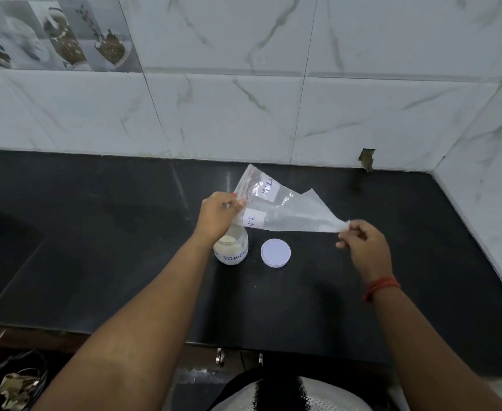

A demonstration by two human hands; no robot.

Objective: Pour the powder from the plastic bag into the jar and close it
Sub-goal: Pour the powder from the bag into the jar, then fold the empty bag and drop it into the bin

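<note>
Left hand point(218, 213) pinches plastic bag point(285, 212) at its lower end, right over the jar point(232, 247) mouth; right hand point(362, 241) grips bag's raised corner at 3 o'clock. Bag looks nearly empty. Jar w/ powder stands on black bench point(95, 232). White lid point(275, 252) just beside jar, 3 o'clock.

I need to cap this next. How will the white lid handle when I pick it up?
The white lid looks thin and plastic, so probably light and stiff. It lies flat on the black counter, so it is unlikely to roll, though it may slide. Its low rim probably needs a fingertip grip.
</note>
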